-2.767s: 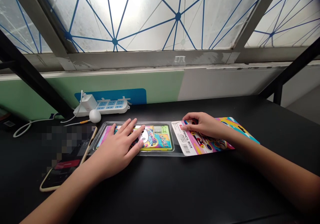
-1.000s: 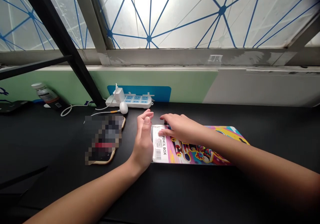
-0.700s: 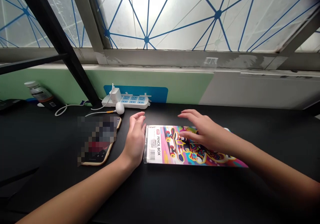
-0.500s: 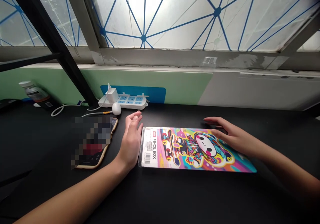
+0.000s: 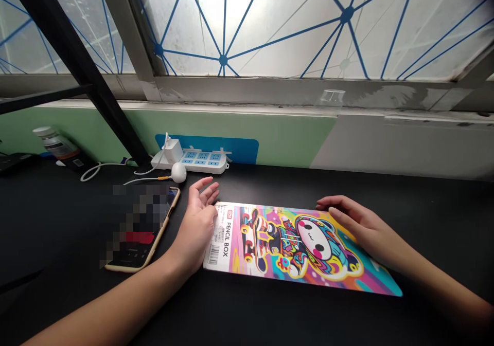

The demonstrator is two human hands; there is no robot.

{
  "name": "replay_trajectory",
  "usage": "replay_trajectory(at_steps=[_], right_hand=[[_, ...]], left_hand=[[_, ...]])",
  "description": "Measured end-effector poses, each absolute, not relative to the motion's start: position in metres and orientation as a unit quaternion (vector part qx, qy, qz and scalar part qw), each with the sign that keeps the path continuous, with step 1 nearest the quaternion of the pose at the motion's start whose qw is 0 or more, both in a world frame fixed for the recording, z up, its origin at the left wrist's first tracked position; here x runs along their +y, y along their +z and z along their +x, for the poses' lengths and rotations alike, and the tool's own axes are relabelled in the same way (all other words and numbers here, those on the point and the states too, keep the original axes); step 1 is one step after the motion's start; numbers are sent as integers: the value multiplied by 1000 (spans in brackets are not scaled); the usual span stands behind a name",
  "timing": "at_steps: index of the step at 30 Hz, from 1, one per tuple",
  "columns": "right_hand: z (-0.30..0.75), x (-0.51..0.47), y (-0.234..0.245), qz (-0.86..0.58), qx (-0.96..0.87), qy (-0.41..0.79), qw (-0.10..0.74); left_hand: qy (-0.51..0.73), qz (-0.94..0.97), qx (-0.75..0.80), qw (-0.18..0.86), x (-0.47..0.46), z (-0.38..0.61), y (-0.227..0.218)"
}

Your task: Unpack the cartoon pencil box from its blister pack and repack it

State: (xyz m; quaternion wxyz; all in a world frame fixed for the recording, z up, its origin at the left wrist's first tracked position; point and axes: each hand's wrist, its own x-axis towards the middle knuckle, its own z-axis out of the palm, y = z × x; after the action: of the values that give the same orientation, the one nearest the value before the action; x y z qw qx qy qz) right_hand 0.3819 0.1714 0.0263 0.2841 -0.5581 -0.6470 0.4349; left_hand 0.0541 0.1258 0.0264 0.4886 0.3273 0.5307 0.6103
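A flat, colourful pencil box [image 5: 285, 243] lies sideways in front of me, its cover showing a cartoon figure on a skateboard and a white label with a barcode at the left end. My left hand [image 5: 200, 222] rests against that labelled end, fingers spread and pointing up, thumb at the box's corner. At the far right edge, my right hand [image 5: 358, 220] has its thumb over the cover and its curved fingers beyond the edge. The fingertips' contact under the box is hidden.
A phone in a beige case [image 5: 154, 238], partly blurred out, lies left of my left hand. Behind it are a white power strip [image 5: 204, 162], a round white plug [image 5: 178, 173] with a cable, and a bottle [image 5: 57, 143]. A black slanted post [image 5: 92, 78] rises at left.
The pencil box has turned slightly, its right end coming nearer to me and its left end shifting left. Both hands have moved with it, and the view has shifted a little.
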Motion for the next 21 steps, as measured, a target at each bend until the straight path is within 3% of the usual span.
replay_trajectory(at_steps=[8, 21], right_hand=[[389, 171, 26, -534, -758, 318, 199], [387, 167, 29, -521, -795, 223, 217]], left_hand=[[575, 261, 543, 554, 123, 53, 34], [602, 243, 537, 539, 121, 54, 32]])
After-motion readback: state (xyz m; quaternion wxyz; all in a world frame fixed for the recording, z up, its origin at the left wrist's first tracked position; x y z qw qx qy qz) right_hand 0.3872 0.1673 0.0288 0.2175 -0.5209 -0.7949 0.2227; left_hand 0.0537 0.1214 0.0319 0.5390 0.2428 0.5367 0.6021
